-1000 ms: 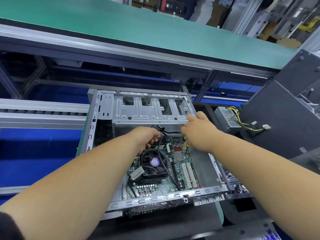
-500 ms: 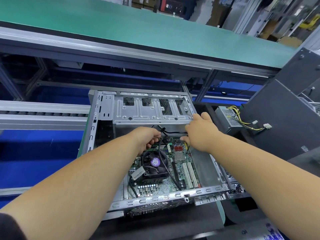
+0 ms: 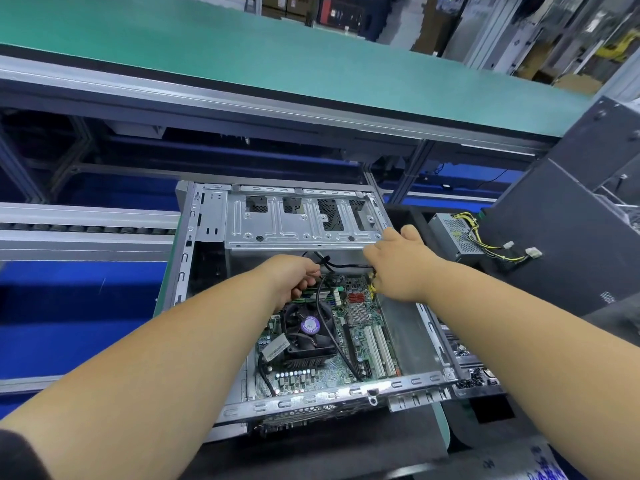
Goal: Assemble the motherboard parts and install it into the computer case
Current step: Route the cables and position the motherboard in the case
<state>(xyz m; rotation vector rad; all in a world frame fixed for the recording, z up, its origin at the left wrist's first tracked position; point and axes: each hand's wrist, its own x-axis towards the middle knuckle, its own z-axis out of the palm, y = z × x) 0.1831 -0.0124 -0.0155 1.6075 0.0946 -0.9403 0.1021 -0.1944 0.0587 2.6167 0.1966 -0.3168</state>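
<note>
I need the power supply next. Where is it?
The power supply sits outside the case, right of it, just beyond the right hand.

One view only: camera on my head, facing forward and steeply down, close above the open computer case [image 3: 207, 216]; my forearms enter from the bottom corners; green conveyor [image 3: 242, 53] crosses the upper frame.

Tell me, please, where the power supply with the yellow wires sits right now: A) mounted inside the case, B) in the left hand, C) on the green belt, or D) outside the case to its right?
D: the power supply rests outside the computer case, to its right, its yellow wires trailing free.
</note>
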